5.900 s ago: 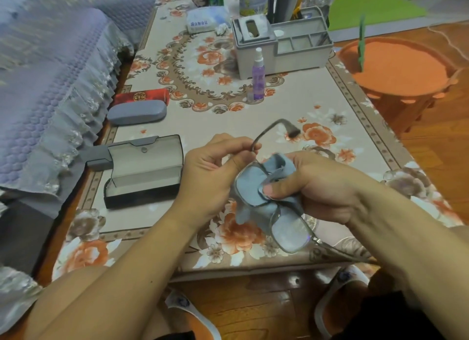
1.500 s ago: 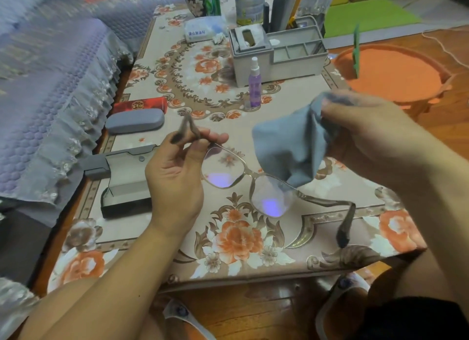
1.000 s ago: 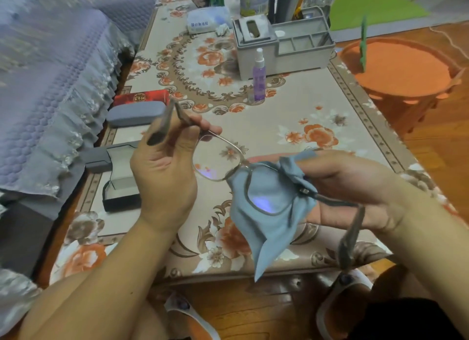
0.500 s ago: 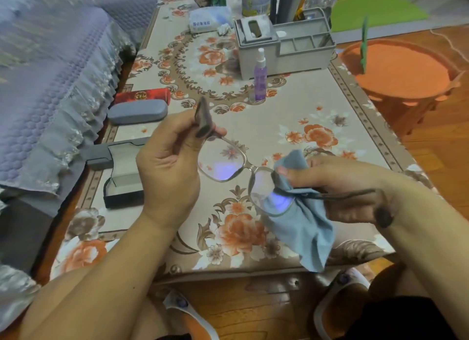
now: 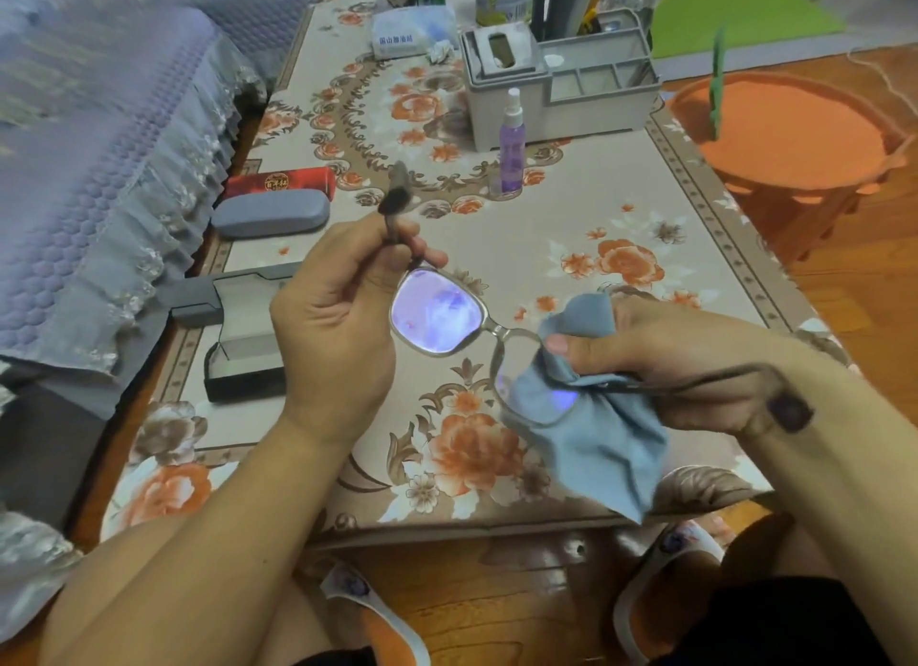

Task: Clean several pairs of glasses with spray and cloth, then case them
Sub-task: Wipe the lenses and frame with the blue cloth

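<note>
The glasses (image 5: 477, 337) are held in the air over the near part of the bench (image 5: 621, 208), between the two hands. The left hand (image 5: 333, 327) is closed on the temple arm at the hinge by the bare lens, which throws back a violet glare; the right hand (image 5: 660, 362) is pinched shut through the blue-grey cloth (image 5: 591, 427) on the other lens, thumb on top and the cloth folded round both faces. To do this step well, the rubbing should probably stay light and circular from the middle outward, with the cloth always between fingers and glass. The left grip looks best kept at the hinge, so the frame is not twisted across the bridge. The open black case (image 5: 243, 347) lies just left of the left hand, the spray bottle (image 5: 511, 144) farther back by the grey organiser (image 5: 561, 84).
</note>
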`<move>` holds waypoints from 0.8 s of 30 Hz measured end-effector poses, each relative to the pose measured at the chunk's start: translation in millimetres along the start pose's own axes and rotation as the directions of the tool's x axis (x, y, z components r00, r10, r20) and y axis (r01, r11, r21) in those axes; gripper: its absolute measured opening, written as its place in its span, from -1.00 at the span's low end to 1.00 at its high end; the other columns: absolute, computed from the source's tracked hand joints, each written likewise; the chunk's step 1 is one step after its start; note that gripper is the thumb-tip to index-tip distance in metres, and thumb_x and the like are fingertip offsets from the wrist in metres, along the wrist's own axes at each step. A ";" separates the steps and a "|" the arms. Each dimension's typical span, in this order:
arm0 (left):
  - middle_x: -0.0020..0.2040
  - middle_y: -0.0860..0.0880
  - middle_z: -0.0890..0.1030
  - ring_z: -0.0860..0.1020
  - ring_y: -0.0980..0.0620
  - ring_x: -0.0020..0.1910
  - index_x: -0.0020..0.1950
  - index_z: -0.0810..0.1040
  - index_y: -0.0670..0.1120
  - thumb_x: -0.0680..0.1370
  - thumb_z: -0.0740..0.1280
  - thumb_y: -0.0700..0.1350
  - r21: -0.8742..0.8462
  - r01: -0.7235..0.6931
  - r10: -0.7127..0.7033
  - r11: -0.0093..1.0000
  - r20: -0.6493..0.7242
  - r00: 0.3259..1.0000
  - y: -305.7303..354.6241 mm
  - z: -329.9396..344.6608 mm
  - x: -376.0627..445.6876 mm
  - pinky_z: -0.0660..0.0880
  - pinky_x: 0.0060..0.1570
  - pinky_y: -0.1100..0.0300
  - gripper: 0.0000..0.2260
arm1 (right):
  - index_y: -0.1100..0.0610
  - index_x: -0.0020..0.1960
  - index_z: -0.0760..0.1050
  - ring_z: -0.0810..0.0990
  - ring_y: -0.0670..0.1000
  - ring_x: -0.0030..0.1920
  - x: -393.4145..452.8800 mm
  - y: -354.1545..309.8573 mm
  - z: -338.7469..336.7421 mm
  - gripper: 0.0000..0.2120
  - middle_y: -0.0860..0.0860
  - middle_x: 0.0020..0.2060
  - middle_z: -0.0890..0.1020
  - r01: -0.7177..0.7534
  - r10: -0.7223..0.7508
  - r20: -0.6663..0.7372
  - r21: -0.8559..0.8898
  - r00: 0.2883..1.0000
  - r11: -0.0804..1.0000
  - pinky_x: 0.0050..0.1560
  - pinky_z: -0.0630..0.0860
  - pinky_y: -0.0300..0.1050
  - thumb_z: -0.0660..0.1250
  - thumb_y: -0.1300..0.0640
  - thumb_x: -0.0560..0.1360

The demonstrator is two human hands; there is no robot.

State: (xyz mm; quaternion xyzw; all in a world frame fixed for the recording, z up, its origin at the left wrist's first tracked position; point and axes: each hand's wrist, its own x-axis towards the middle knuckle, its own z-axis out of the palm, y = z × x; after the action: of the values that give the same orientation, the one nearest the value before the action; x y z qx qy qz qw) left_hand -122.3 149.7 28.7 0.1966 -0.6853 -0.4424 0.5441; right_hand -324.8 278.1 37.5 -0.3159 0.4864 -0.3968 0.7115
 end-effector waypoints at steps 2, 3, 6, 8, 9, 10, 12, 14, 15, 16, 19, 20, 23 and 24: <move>-0.03 -0.13 0.56 0.67 -0.10 -0.10 0.22 0.52 -0.18 0.65 0.24 -0.35 -0.022 0.009 -0.009 1.000 0.002 1.000 0.3 3.0 -1.4 0.56 0.02 0.10 -0.81 | 0.51 0.13 0.46 0.56 0.26 0.10 3.9 1.4 5.8 -0.65 0.30 0.04 0.57 0.078 -0.078 0.001 0.098 0.997 0.992 0.30 0.45 0.22 0.36 0.25 0.49; -0.04 -0.13 0.56 0.67 -0.11 -0.10 0.22 0.52 -0.18 0.65 0.24 -0.35 -0.026 0.012 -0.012 1.000 0.009 1.000 0.1 3.7 -2.0 0.56 0.02 0.10 -0.81 | 0.56 0.20 0.38 0.56 0.26 0.12 6.7 2.3 8.4 -0.61 0.30 0.08 0.55 0.108 -0.114 0.025 0.184 0.993 0.977 0.30 0.48 0.19 0.32 0.31 0.49; -0.05 -0.13 0.56 0.66 -0.10 -0.10 0.22 0.52 -0.19 0.64 0.25 -0.33 -0.031 0.025 -0.024 0.999 0.016 1.000 -1.4 2.9 -1.5 0.56 0.02 0.09 -0.82 | 0.59 0.32 0.27 0.55 0.26 0.23 13.6 3.8 13.5 -0.58 0.32 0.23 0.50 0.107 -0.173 0.116 0.431 0.978 0.896 0.30 0.53 0.15 0.24 0.43 0.52; -0.07 -0.14 0.57 0.66 -0.07 -0.12 0.20 0.55 -0.16 0.64 0.26 -0.31 -0.031 0.037 -0.036 0.999 0.003 0.999 -2.0 0.0 0.5 0.57 0.01 0.05 -0.82 | 0.50 0.21 0.45 0.61 0.21 0.17 13.6 3.5 12.8 -0.70 0.29 0.16 0.55 0.075 -0.151 0.152 0.417 0.977 0.906 0.28 0.56 0.07 0.30 0.38 0.51; -0.07 -0.14 0.58 0.67 -0.07 -0.12 0.19 0.56 -0.12 0.64 0.27 -0.29 -0.021 0.044 -0.044 0.999 -0.007 0.999 -2.0 -1.8 1.5 0.58 0.02 0.04 -0.82 | 0.42 0.13 0.52 0.66 0.16 0.08 11.4 1.8 13.1 -0.75 0.26 0.08 0.61 0.053 -0.116 0.159 0.353 0.980 0.934 0.19 0.60 0.01 0.35 0.31 0.50; -0.08 -0.14 0.58 0.67 -0.07 -0.12 0.18 0.57 -0.09 0.64 0.28 -0.27 -0.008 0.051 -0.051 0.999 -0.018 0.999 -2.2 -3.6 2.4 0.58 0.02 0.03 -0.83 | 0.34 0.05 0.58 0.69 0.12 -0.02 8.2 0.4 12.5 -0.79 0.21 -0.02 0.65 0.021 -0.069 0.159 0.283 0.985 0.959 0.06 0.64 -0.04 0.38 0.23 0.48; -0.09 -0.13 0.60 0.67 -0.10 -0.11 0.17 0.57 -0.07 0.65 0.28 -0.26 0.004 0.063 -0.062 0.998 -0.036 0.997 -2.8 -6.1 3.0 0.58 0.03 0.03 -0.83 | 0.26 -0.04 0.64 0.71 0.08 -0.18 1.0 -2.9 11.0 -0.79 0.16 -0.16 0.69 -0.034 0.019 0.092 0.166 0.996 0.986 -0.15 0.65 -0.09 0.42 0.11 0.45; -0.10 -0.13 0.60 0.66 -0.12 -0.10 0.16 0.59 -0.07 0.65 0.27 -0.29 0.002 0.077 -0.077 0.997 -0.043 0.996 -4.4 -6.9 2.9 0.57 0.03 0.04 -0.82 | 0.32 0.03 0.62 0.69 0.14 -0.13 -0.7 -1.2 7.6 -0.67 0.22 -0.10 0.67 -0.045 0.043 0.031 0.057 0.999 0.997 -0.08 0.67 0.01 0.43 0.06 0.45; -0.09 -0.14 0.60 0.66 -0.11 -0.11 0.15 0.59 -0.07 0.65 0.27 -0.30 -0.002 0.087 -0.087 0.996 -0.041 0.995 -5.3 -6.4 2.6 0.57 0.03 0.04 -0.81 | 0.35 0.08 0.60 0.67 0.19 -0.05 0.3 1.1 6.1 -0.62 0.26 -0.04 0.65 -0.045 0.044 0.025 0.015 0.999 0.999 0.05 0.64 0.10 0.44 0.04 0.45; -0.09 -0.14 0.60 0.66 -0.09 -0.11 0.15 0.59 -0.07 0.65 0.27 -0.31 -0.004 0.093 -0.094 0.996 -0.037 0.995 -6.3 -5.7 2.3 0.57 0.03 0.04 -0.80 | 0.34 0.09 0.60 0.64 0.22 0.00 1.7 3.5 5.8 -0.61 0.28 -0.01 0.64 -0.035 0.036 0.035 -0.011 0.999 0.999 0.13 0.57 0.15 0.44 0.03 0.46; -0.08 -0.15 0.59 0.67 -0.05 -0.12 0.16 0.58 -0.06 0.64 0.27 -0.34 0.000 0.092 -0.092 0.996 -0.014 0.996 -6.9 -3.6 0.9 0.57 0.03 0.05 -0.77 | 0.37 0.03 0.56 0.58 0.19 -0.02 6.0 7.0 5.5 -0.72 0.25 -0.07 0.59 0.030 -0.029 0.038 -0.053 0.999 0.998 0.11 0.52 0.08 0.38 0.12 0.52; -0.08 -0.15 0.58 0.67 -0.04 -0.12 0.16 0.58 -0.06 0.64 0.27 -0.34 0.003 0.089 -0.089 0.996 -0.007 0.996 -6.8 -2.6 0.5 0.58 0.03 0.05 -0.77 | 0.46 0.07 0.49 0.56 0.20 0.00 7.8 7.9 4.1 -0.69 0.25 -0.06 0.57 0.050 -0.050 0.018 -0.021 0.999 0.999 0.14 0.49 0.09 0.36 0.19 0.52; -0.08 -0.15 0.58 0.67 -0.01 -0.12 0.13 0.59 -0.06 0.64 0.27 -0.31 -0.002 0.098 -0.098 0.995 -0.015 0.995 -8.8 1.1 0.3 0.58 0.02 0.06 -0.80 | 0.50 0.17 0.48 0.62 0.19 0.07 14.2 9.9 2.9 -0.71 0.24 0.01 0.63 0.139 -0.141 -0.006 0.213 0.990 0.967 0.24 0.55 0.05 0.32 0.36 0.50; -0.09 -0.15 0.58 0.67 0.00 -0.12 0.12 0.60 -0.07 0.64 0.27 -0.31 -0.004 0.113 -0.114 0.994 -0.027 0.993 -10.1 1.7 0.9 0.58 0.01 0.07 -0.81 | 0.47 0.20 0.51 0.64 0.17 0.10 16.1 9.9 4.2 -0.72 0.21 0.05 0.65 0.167 -0.172 -0.007 0.292 0.985 0.942 0.24 0.58 0.02 0.29 0.41 0.51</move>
State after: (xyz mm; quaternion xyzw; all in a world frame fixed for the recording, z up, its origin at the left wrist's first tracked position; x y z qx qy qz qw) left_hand -126.3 144.4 20.8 0.2406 -0.6649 -0.4707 0.5277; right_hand -314.8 269.1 23.5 -0.2518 0.3868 -0.5209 0.7181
